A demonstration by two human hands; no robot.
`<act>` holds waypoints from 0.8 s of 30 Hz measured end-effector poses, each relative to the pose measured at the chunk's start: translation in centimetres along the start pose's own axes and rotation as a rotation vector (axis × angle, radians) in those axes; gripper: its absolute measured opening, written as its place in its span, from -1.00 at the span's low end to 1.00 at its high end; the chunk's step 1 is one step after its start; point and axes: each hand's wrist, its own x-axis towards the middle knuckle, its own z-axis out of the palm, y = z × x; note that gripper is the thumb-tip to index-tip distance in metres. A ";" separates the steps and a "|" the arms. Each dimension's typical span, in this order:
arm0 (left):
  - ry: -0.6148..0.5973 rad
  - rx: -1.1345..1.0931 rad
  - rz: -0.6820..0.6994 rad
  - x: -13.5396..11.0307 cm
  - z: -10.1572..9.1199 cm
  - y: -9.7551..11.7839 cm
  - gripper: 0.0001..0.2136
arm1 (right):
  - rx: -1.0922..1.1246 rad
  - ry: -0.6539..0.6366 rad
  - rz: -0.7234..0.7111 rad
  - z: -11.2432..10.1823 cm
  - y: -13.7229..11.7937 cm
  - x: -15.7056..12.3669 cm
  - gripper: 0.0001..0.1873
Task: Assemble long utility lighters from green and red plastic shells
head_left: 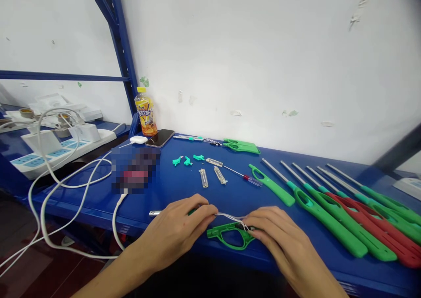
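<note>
Near the table's front edge, my left hand (186, 221) is closed around a metal lighter tube (154, 213), whose silver end sticks out to the left. Thin white wires (228, 216) run from its fingertips across to my right hand (279, 230). That hand is closed, pinching the wire ends beside a small dark piece partly hidden by the fingers. Under the wires lies an open green lighter handle half (226, 242), its trigger loop facing me and its right end covered by my right hand.
Finished-looking green and red lighters (332, 221) lie to the right. Beyond my hands are a loose green handle half (272, 186), clear fuel tanks (204, 178), teal triggers (187, 161) and a screwdriver (252, 180). Phone (160, 137), drink bottle (145, 114) and white cables (87, 186) occupy the left.
</note>
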 end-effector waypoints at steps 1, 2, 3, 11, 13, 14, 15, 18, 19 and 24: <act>0.000 0.002 -0.001 0.0 0.0 0.0 -0.85 | 0.002 0.014 -0.011 0.0 0.0 0.0 -0.77; 0.001 0.005 0.001 0.0 0.0 0.0 -0.85 | 0.005 0.029 -0.023 0.0 0.0 0.0 -0.78; 0.003 0.011 0.003 0.0 0.0 0.0 -0.85 | 0.007 0.046 -0.035 0.0 0.0 0.0 -0.78; 0.025 0.066 0.044 -0.3 0.1 0.2 -0.85 | 0.006 0.127 -0.055 -0.1 -0.2 0.2 -0.83; 0.025 0.047 0.031 -0.2 0.0 0.4 -0.85 | 0.000 0.128 -0.049 -0.1 -0.3 0.2 -0.81; 0.021 0.031 0.018 -0.2 -0.1 0.5 -0.85 | -0.004 0.124 -0.048 -0.1 -0.3 0.2 -0.81; 0.013 0.012 0.003 -0.1 -0.2 0.7 -0.85 | -0.010 0.121 -0.047 -0.2 -0.3 0.2 -0.80; -0.047 -0.039 -0.033 0.0 -0.6 1.1 -0.84 | -0.024 0.124 -0.051 -0.3 -0.3 0.1 -0.79; -0.072 -0.051 -0.041 -0.1 -0.8 1.2 -0.84 | -0.025 0.128 -0.052 -0.3 -0.3 0.1 -0.79; -0.093 -0.083 -0.073 -0.3 -1.1 1.7 -0.83 | -0.029 0.135 -0.053 -0.3 -0.3 0.0 -0.80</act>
